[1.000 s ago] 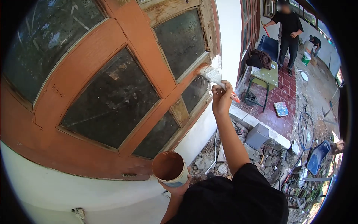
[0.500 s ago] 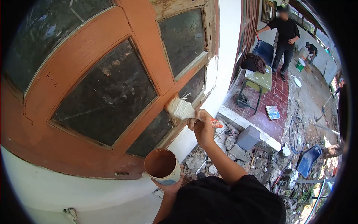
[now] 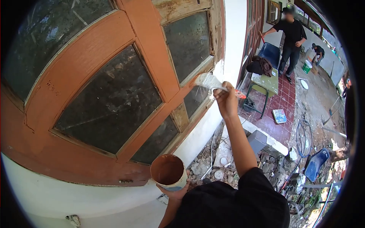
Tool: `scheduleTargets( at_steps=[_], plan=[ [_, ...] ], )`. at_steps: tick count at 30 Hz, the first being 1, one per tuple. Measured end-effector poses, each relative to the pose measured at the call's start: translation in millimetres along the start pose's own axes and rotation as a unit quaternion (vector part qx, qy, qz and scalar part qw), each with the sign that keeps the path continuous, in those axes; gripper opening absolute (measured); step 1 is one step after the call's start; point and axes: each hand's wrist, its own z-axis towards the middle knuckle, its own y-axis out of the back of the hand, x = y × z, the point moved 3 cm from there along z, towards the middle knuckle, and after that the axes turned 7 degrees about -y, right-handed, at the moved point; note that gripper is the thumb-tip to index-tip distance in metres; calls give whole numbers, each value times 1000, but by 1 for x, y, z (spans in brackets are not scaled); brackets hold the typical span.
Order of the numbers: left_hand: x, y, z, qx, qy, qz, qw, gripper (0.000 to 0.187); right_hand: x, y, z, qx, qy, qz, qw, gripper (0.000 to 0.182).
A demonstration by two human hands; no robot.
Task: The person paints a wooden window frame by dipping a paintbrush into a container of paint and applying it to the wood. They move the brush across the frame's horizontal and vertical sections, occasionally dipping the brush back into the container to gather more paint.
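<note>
My right hand [image 3: 227, 99] is closed around the handle of a wide paintbrush [image 3: 210, 82], its red handle end sticking out past my fingers. The bristle tips, brown with paint, touch the middle rail of a wooden window frame [image 3: 148, 117]. Much of that frame is reddish-brown, while the far upper part and the outer edge show bare, worn wood. Low in front of me, my left hand [image 3: 176, 193] grips a paint pot [image 3: 181, 181] from below and the side. Brown paint coats the pot's inside, and its mouth tilts toward me.
Rubble [image 3: 201, 165] lies below the wall on the right. Beyond it are a grey block [image 3: 257, 141], a green-topped chair [image 3: 267, 80] with dark cloth, a blue chair [image 3: 270, 55] and a tin [image 3: 279, 116]. A person in black [image 3: 292, 36] stands behind; another bends farther off.
My right hand has moved the brush up and to the right along the rail, toward the outer edge of the frame. My left hand and the pot have barely shifted.
</note>
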Motion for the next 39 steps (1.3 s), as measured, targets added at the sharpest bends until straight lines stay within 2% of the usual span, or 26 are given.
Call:
scheduleTargets(
  at_steps=[5,7,11,16,18,20,22,28,32,33,36,39],
  plan=[
    [-10,1,-5,-18,-25,-2,1000,102,25,25,39,-113,150,-33,982,25],
    [-11,0,-5,6,-27,1,1000,101,14,25,34,-96,140,-39,985,26],
    [-11,9,-10,-26,-37,9,999,100,-27,-13,-13,-67,100,-26,992,31],
    [-3,9,-3,-21,-8,-10,1000,98,-52,-45,-87,-28,-24,-20,999,27],
    [2,9,2,-13,12,-8,1000,98,-43,-52,-103,8,-77,-39,996,25],
    [6,8,4,-5,28,-3,1000,98,-30,-47,-100,0,-85,-27,996,25],
    [12,7,5,-16,42,-18,999,99,-21,-35,-91,69,-110,-11,992,34],
    [16,6,1,-16,68,2,998,101,7,2,-7,-27,-37,-2,999,20],
    [10,12,-7,-19,54,22,998,101,35,37,44,-66,75,13,995,19],
    [8,13,-9,-29,43,11,999,100,40,40,49,-134,92,25,986,17],
    [3,11,-9,-36,27,7,999,100,39,35,49,-100,93,37,990,18],
    [0,9,-10,-33,17,21,999,99,11,7,24,-54,53,30,997,22]
  ],
)
